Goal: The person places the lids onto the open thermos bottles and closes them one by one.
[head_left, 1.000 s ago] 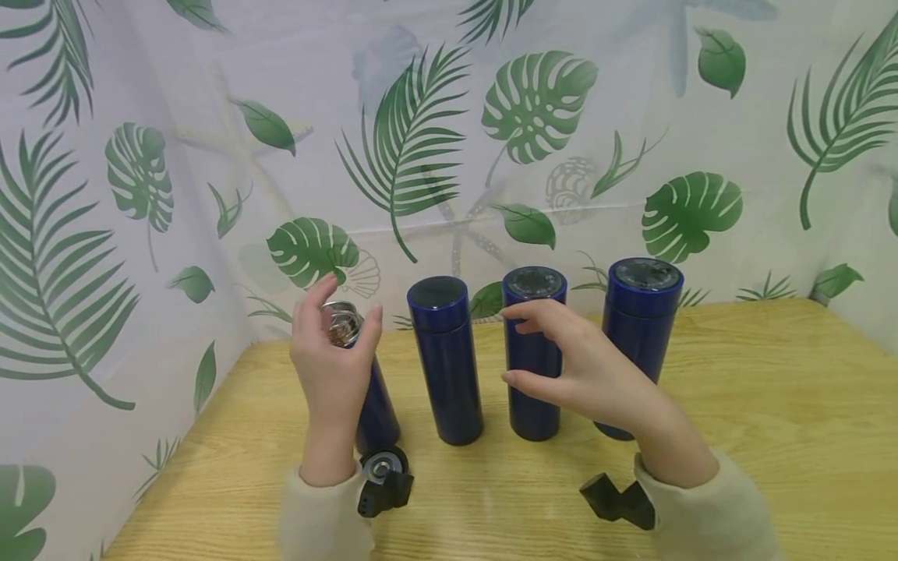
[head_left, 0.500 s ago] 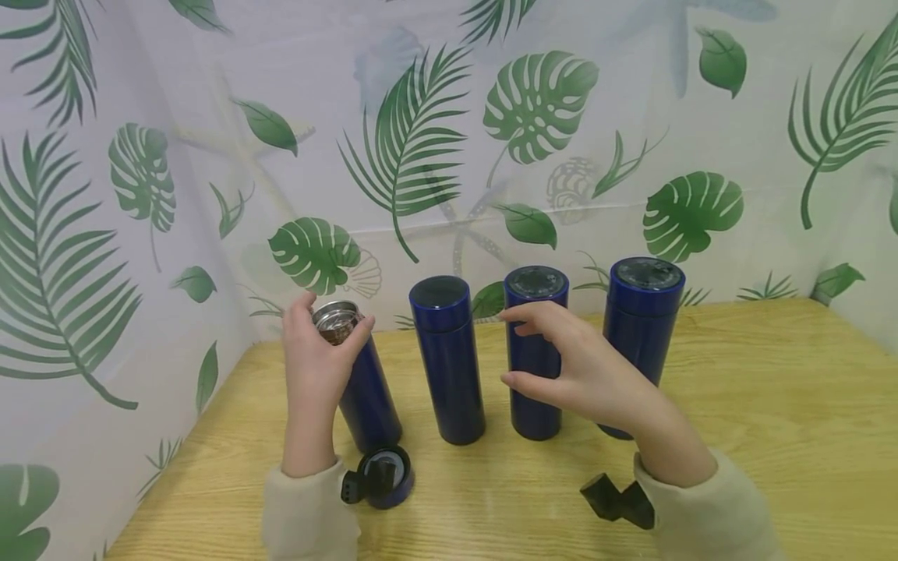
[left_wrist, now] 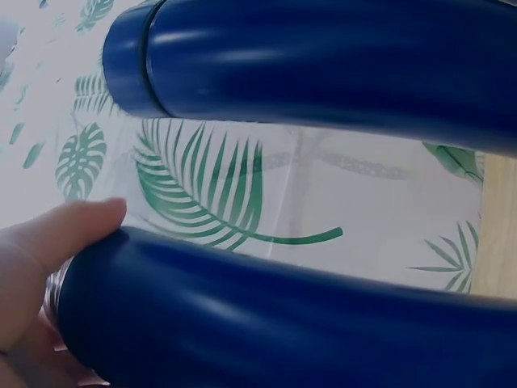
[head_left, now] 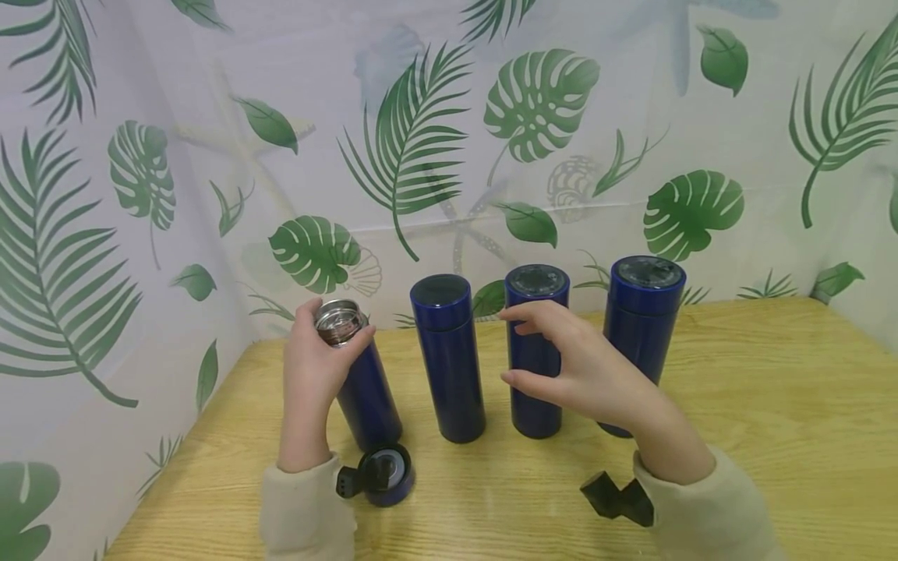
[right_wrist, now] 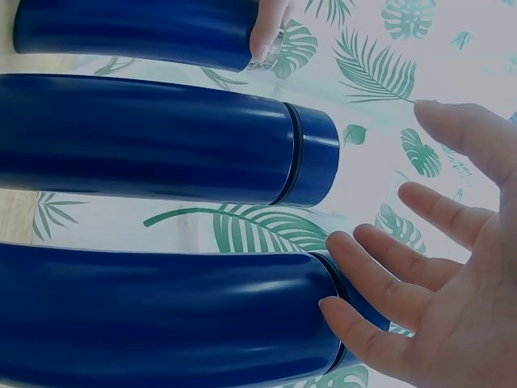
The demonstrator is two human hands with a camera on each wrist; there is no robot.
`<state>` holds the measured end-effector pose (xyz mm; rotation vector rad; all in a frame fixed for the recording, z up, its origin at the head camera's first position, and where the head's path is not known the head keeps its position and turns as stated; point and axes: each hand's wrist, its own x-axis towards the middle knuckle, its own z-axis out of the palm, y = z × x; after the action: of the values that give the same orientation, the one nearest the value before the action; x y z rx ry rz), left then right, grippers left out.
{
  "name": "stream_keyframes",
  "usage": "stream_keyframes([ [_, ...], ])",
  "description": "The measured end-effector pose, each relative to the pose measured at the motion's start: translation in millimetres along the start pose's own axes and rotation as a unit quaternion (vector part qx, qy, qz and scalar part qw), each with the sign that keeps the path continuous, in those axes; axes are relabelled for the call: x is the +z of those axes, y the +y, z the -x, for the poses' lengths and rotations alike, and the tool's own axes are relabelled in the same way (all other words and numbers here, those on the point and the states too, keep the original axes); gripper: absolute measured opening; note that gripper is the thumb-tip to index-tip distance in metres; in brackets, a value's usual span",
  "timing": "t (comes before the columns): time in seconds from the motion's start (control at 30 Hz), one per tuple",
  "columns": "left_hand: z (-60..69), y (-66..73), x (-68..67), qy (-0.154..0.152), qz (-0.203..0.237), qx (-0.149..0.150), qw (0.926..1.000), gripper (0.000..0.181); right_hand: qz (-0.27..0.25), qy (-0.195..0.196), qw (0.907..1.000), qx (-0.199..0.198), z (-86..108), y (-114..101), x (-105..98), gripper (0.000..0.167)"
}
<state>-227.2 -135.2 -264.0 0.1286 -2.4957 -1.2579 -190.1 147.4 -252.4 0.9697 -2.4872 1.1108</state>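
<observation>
At the left stands a blue thermos bottle point(head_left: 369, 397) with its steel mouth point(head_left: 340, 321) uncovered, tilted in the head view. My left hand point(head_left: 312, 366) grips it just below the mouth, thumb on one side and fingers on the other; the left wrist view shows the thumb point(left_wrist: 89, 226) against its shoulder. A lid point(head_left: 390, 474) lies upside down on the table before it, partly covered by the wrist camera. My right hand point(head_left: 571, 362) hovers with fingers spread and holds nothing. It is nearest a capped blue thermos point(head_left: 535, 413), partly hiding it.
Another capped thermos point(head_left: 449, 374) stands between the hands. A further capped one point(head_left: 641, 327) is at the right, partly behind the right hand. All stand on a wood-grain table point(head_left: 786, 421) before a leaf-patterned cloth point(head_left: 449, 156).
My left hand has moved left and down, from in front of the uncovered thermos to around its neck. The lid has come into fuller view. The right hand has not moved.
</observation>
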Motion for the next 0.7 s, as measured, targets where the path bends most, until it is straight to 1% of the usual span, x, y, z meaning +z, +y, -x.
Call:
stream_keyframes([
  [0.17, 1.8, 0.2, -5.4, -0.014, 0.006, -0.003, 0.9999, 0.074, 0.002, 0.000, 1.0000, 0.000, 0.2, 0, 0, 0.049],
  [0.37, 4.9, 5.2, -7.9, -0.039, -0.003, -0.005, 0.9992, 0.072, 0.003, -0.001, 1.0000, 0.001, -0.1, 0, -1, 0.049],
  [0.53, 6.9, 8.7, -7.6, -0.046, -0.015, 0.003, 0.9988, 0.069, 0.004, 0.002, 1.0000, 0.001, 0.0, 0, -1, 0.049],
  [0.7, 8.1, 10.5, -6.0, -0.049, -0.011, 0.010, 0.9987, 0.067, 0.003, 0.002, 1.0000, -0.002, -0.1, 0, -1, 0.048],
])
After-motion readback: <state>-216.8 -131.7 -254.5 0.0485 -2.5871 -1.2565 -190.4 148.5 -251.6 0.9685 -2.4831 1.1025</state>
